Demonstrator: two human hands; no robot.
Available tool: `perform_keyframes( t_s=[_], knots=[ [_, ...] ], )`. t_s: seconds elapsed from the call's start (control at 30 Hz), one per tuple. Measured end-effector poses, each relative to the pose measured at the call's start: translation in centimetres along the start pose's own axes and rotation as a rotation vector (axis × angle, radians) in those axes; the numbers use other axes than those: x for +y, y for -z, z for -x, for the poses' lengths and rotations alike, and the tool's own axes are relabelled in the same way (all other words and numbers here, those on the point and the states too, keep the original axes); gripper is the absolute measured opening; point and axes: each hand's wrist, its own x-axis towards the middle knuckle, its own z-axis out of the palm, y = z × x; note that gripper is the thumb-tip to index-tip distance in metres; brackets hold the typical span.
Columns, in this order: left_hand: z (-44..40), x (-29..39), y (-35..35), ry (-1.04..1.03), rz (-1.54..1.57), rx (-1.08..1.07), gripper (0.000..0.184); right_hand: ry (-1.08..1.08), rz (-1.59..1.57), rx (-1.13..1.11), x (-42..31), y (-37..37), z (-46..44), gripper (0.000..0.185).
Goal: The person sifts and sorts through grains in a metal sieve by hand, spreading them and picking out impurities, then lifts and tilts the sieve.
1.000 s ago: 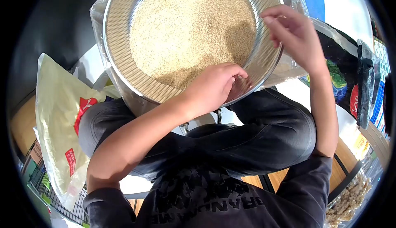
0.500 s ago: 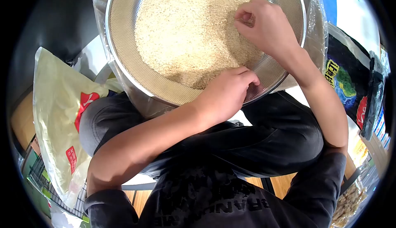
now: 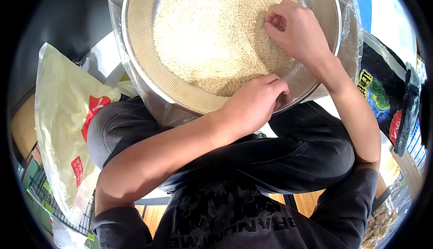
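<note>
Sieve point(image 3: 139, 37) at 12 o'clock, grain point(image 3: 225, 55) inside | right hand point(image 3: 300, 35) curled narrow, 3 o'clock side; left hand point(image 3: 257, 100) curled, 5 o'clock rim; I can't tell contents | likely hand-sorting; calls for light fingertips

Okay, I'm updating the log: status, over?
Left hand at near rim of round perforated metal sieve. Right hand curled over pale tan grain. Clear plastic film outside, not blocking.

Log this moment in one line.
left hand: at sieve rim | right hand: fingers curled over grain | grain: inside sieve
</note>
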Motion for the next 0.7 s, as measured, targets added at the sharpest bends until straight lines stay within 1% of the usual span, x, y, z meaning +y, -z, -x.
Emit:
perform_keyframes(
  t_s=[0.13, 0.17, 0.23, 0.27, 0.33, 0.4, 0.43, 0.47, 0.53, 0.57, 0.63, 0.67, 0.7],
  knots=[
    [0.0, -0.2, 0.0, -0.006, -0.015, 0.004, 0.019, 0.064, -0.020, 0.048, 0.1, 0.2, 0.0, 0.014],
    [0.0, -0.2, -0.1, -0.016, -0.048, 0.018, 0.019, 0.065, -0.013, 0.040, 0.0, 1.3, 0.1, 0.014],
    [0.0, -0.2, -0.2, -0.033, -0.076, 0.033, 0.019, -0.102, -0.133, 0.002, -0.5, 4.7, 0.2, 0.016],
    [0.0, -0.1, -0.1, -0.023, -0.059, 0.019, 0.019, -0.123, -0.130, 0.018, 0.1, 5.8, 0.6, 0.015],
    [0.1, 0.1, 0.0, -0.021, -0.039, 0.008, 0.019, -0.081, -0.236, 0.053, 1.6, 8.5, 1.9, 0.014],
    [0.1, 0.1, 0.0, -0.024, -0.056, -0.005, 0.020, -0.252, -0.341, 0.104, 2.0, 10.8, 3.4, 0.011],
    [0.0, 0.0, -0.1, -0.032, -0.060, -0.006, 0.020, -0.291, -0.241, 0.111, 2.7, 12.0, 4.1, 0.015],
    [0.0, -0.3, -0.2, -0.058, -0.086, 0.003, 0.020, -0.290, -0.240, 0.120, 3.1, 12.6, 4.6, 0.015],
    [-0.3, 0.0, 0.0, -0.092, -0.123, 0.007, 0.020, -0.498, 0.188, 0.073, 3.8, 13.5, 5.5, 0.024],
    [-0.4, 0.4, 0.3, -0.062, -0.140, -0.023, 0.023, -0.321, 0.290, 0.152, 5.6, 13.1, 6.3, 0.031],
    [-0.8, 0.8, 0.6, -0.041, -0.168, -0.060, 0.026, -0.309, 0.251, 0.183, 4.9, 13.4, 6.6, 0.031],
    [-1.0, 0.9, 0.7, 0.014, -0.119, -0.096, 0.028, -0.293, 0.212, 0.194, 4.4, 13.5, 6.7, 0.032],
    [-1.2, 1.0, 0.7, 0.072, -0.069, -0.133, 0.031, -0.433, 0.154, 0.069, 2.7, 14.3, 6.5, 0.032]
  ],
)
